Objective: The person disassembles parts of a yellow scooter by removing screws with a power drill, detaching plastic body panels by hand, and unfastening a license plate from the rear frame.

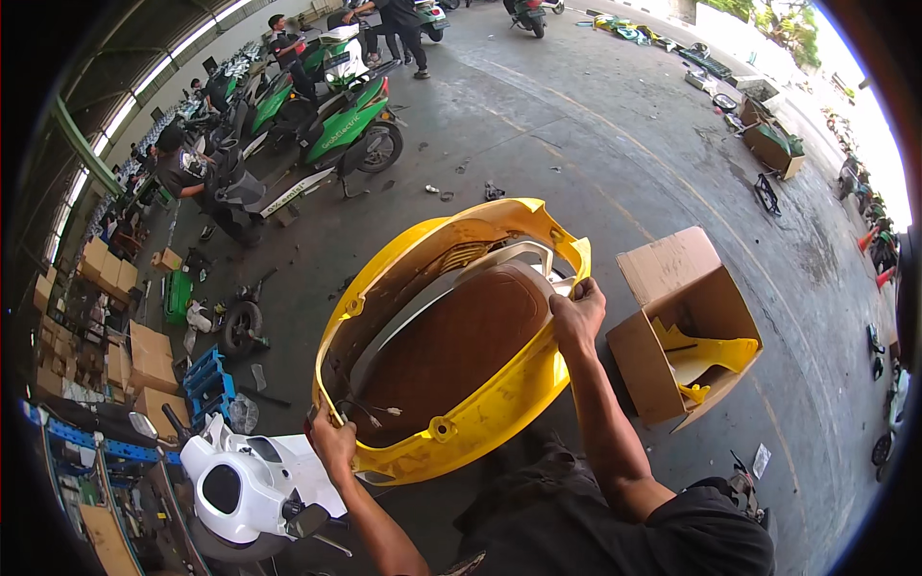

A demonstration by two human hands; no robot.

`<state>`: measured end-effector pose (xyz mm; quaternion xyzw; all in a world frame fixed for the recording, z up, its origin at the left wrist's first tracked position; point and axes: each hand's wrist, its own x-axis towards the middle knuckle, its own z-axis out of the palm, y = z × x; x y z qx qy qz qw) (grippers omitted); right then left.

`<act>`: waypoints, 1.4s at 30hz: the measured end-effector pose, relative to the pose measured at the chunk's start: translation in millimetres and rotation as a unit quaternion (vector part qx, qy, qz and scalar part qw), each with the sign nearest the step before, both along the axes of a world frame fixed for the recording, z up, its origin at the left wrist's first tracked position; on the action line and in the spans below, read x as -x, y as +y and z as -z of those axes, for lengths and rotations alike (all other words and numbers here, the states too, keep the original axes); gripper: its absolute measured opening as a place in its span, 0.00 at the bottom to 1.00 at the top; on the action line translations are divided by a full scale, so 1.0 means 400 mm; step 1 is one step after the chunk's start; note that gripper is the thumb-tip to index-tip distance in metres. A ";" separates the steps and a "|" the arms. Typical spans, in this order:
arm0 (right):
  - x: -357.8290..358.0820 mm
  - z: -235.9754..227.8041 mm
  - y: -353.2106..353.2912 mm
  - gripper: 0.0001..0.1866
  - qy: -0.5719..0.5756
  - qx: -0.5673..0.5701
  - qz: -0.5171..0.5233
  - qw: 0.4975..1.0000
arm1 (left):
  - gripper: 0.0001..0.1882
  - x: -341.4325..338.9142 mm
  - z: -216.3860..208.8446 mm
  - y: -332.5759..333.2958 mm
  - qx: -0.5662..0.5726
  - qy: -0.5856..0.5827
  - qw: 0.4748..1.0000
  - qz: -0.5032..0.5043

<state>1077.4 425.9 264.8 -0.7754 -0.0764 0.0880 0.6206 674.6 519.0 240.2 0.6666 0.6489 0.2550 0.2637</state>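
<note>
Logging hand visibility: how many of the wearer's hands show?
2: bare left hand at lower left, bare right hand at upper right of the curved yellow plastic panel.

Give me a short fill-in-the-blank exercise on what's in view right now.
1. The left hand and right hand grip a panel coloured ____.
2. The seat seen through the panel's opening is coloured ____.
3. The open cardboard box nearest the person stands on their ____ side.
4. The scooter front at lower left is mainly ____.

Missing words: yellow; brown; right; white.
</note>
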 end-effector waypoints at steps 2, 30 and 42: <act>0.005 -0.017 -0.002 0.12 -0.003 -0.022 -0.013 1.000 | 0.39 0.006 -0.005 -0.021 0.013 -0.065 0.998 -0.012; -0.336 -0.151 -0.045 0.15 -0.479 -0.130 -0.390 0.776 | 0.18 -0.221 -0.426 -0.120 -0.253 0.126 0.957 -0.071; -0.508 -0.462 -0.129 0.19 -0.242 -0.437 -0.128 0.857 | 0.15 -0.304 -0.922 -0.374 -0.373 0.239 0.894 -0.071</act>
